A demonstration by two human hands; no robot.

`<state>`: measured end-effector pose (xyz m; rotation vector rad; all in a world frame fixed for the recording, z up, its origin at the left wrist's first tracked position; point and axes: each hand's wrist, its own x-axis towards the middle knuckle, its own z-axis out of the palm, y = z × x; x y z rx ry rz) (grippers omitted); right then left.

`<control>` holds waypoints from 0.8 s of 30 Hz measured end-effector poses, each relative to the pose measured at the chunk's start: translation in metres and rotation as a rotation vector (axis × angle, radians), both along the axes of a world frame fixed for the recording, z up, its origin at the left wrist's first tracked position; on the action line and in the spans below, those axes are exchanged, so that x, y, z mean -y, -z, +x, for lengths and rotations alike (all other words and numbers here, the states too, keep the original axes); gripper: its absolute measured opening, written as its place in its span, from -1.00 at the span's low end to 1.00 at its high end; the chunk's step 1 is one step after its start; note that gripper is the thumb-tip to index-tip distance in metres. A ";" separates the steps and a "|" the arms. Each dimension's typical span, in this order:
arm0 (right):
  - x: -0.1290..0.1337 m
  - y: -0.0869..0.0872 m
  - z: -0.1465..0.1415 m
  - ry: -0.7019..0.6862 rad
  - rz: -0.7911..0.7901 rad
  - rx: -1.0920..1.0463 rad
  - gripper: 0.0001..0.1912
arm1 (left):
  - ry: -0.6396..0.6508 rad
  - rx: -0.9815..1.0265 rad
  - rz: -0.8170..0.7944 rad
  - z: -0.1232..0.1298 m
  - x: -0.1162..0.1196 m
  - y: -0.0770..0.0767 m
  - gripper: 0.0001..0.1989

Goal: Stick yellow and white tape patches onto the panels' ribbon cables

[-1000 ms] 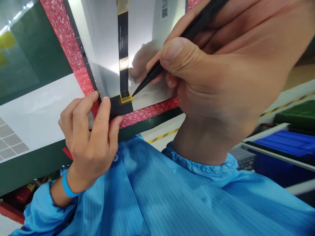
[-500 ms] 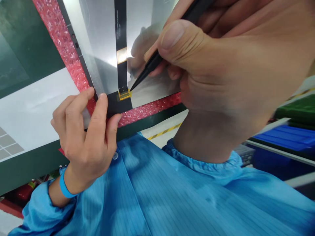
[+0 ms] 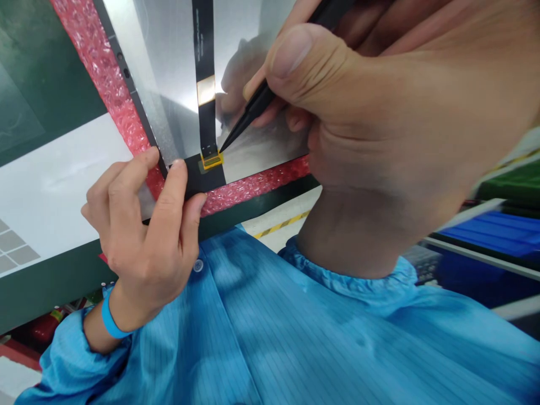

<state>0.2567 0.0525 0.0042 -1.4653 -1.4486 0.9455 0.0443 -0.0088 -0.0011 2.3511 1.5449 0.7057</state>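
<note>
My right hand (image 3: 363, 101) is closed round black pointed tweezers (image 3: 257, 104), close to the camera. Their tip meets the yellow-edged connector (image 3: 212, 162) at the end of a black flat ribbon cable (image 3: 205, 62). This cable runs down the shiny back of a display panel (image 3: 169, 73), which reflects my hand. At the panel's lower left corner, my left hand (image 3: 145, 225) has its index finger on the surface and its thumb and middle finger against the edges, holding the corner. The far ends of the tweezers are hidden in my right hand.
Pink bubble wrap (image 3: 261, 177) lies under the panel, on a dark green work surface (image 3: 54, 281). A white sheet (image 3: 63, 185) lies to the left. Blue bins (image 3: 502, 236) and a rail stand at the right, below table height. Yellow-black tape (image 3: 282, 225) marks the floor.
The whole view has shifted slightly, with the panel appearing a little further up and left. The tweezers' tip stays by the connector, and both hands keep their hold.
</note>
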 end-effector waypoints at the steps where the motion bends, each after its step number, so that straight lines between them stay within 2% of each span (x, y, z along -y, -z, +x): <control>1: 0.000 0.000 0.000 -0.005 0.000 0.004 -0.72 | 0.003 -0.002 0.002 0.000 0.000 0.000 -0.63; 7: -0.001 -0.001 0.000 -0.025 0.015 0.054 -0.82 | 0.014 -0.008 -0.001 -0.003 0.000 0.001 -0.63; 14: -0.002 -0.002 0.001 -0.063 -0.010 0.036 -0.79 | 0.017 -0.022 0.019 0.000 -0.001 0.000 -0.63; 24: -0.002 0.003 0.004 0.005 -0.032 0.013 -0.69 | -0.015 -0.036 0.022 0.003 -0.002 -0.003 -0.68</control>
